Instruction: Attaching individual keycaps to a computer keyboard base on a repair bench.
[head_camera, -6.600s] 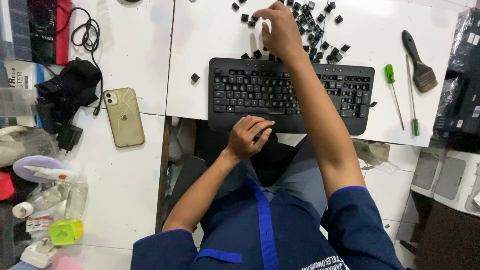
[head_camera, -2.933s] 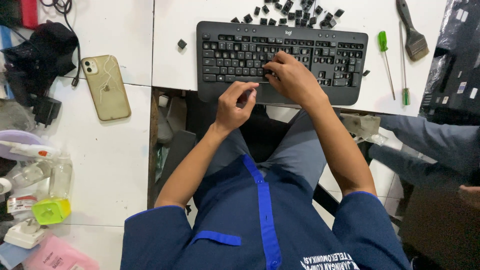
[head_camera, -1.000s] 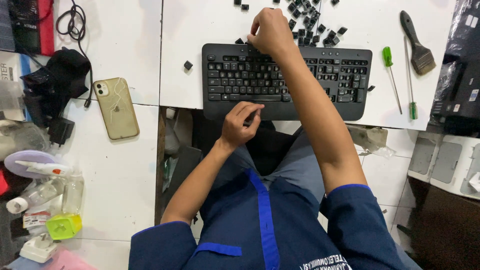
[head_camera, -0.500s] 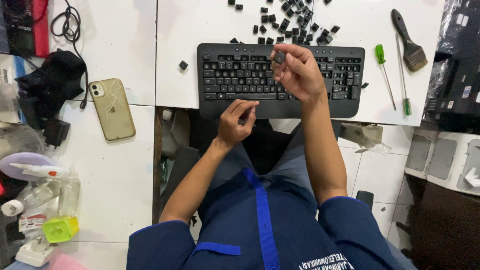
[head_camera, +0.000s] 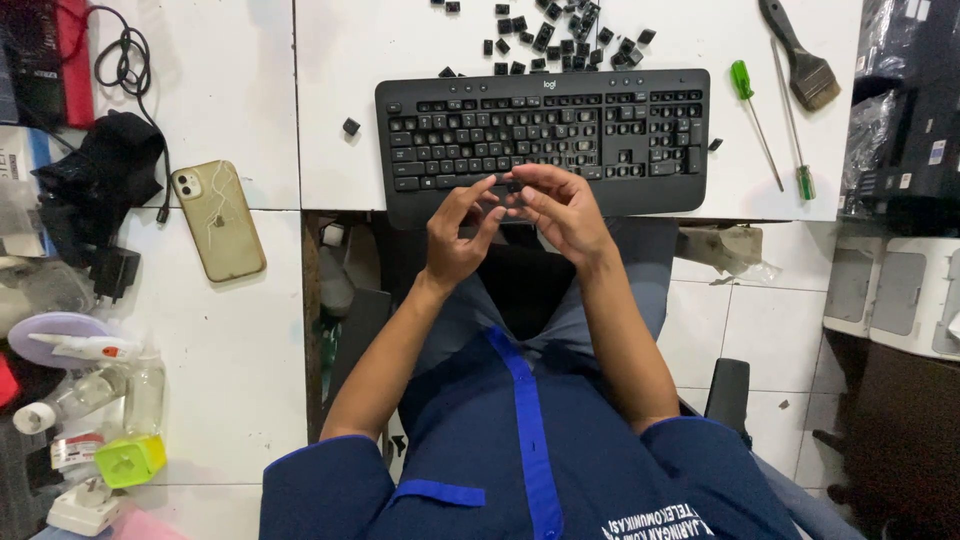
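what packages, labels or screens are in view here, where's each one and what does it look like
Phone: left table, lying back side up, gold case, so no screen shows.
Plastic bags: right edge, dark goods in clear wrap with small white labels.
Bottle: lower left, small, clear, upright.
Tube: lower left, lying down, white cap, clear body.
Box: far left edge, white and blue, mostly hidden.

Small black keycap (head_camera: 513, 186) between fingertips
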